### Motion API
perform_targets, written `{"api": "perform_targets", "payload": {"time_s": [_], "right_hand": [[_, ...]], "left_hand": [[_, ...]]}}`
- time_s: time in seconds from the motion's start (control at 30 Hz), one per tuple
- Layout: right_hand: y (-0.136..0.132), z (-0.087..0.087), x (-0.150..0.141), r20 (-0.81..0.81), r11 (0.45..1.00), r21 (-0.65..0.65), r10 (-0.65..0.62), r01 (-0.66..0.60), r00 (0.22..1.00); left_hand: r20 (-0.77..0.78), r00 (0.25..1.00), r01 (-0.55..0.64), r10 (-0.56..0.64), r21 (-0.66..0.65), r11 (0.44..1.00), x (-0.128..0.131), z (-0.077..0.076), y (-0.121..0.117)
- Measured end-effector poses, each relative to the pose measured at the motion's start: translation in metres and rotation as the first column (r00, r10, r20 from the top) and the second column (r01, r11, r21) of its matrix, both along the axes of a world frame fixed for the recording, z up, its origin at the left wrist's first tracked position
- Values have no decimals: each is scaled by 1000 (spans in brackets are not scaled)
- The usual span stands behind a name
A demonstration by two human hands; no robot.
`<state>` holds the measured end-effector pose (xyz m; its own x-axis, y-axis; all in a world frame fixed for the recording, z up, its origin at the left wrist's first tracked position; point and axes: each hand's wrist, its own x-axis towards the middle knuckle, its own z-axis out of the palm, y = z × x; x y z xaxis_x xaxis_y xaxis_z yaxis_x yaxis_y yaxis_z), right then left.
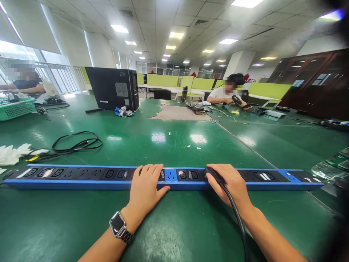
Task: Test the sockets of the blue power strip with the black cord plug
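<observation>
- Right grip [231, 183] closed around a black plug [214, 174] at the sockets of the blue-and-black power strip [81, 184]; how far the plug is seated cannot be told.
- Left grip [145, 187] spread over the strip, thumb at its near edge; whether it clamps cannot be told.
- Power strip lying across the green surface [131, 138], black cable [237, 215] running from the plug.

Black computer tower [111, 89] behind gloves [124, 112], green basket [16, 111] leftward

Bright ceiling panels [176, 35] | daylight, left window [16, 49] | tabletop [136, 153] glare | right edge dark, blurred
</observation>
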<state>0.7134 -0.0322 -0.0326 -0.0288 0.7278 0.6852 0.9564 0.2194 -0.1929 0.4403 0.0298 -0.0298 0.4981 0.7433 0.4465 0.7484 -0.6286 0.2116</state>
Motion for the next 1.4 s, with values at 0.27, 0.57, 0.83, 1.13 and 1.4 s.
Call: {"api": "perform_targets", "payload": {"time_s": [0.27,0.57,0.83,1.13,1.4], "right_hand": [[-1,-2,1,9,997,45,63,-63,998],[21,29,-86,-47,991,44,131,-129,990],[32,9,-119,73,996,-71,-41,47,996],[21,-3,-100,32,984,-77,164,-161,986],[23,1,-54,-82,965,-17,261,-263,962]], "left_hand": [[16,1000,-8,8,-26,1000,0,1,0],[50,998,-33,36,-57,998,1,-1,1],[68,998,-4,8,-54,999,-1,-5,1],[82,996,47,-42,-63,997,0,1,-3],[289,935,206,-206,29,978,22,4,-1]]}}
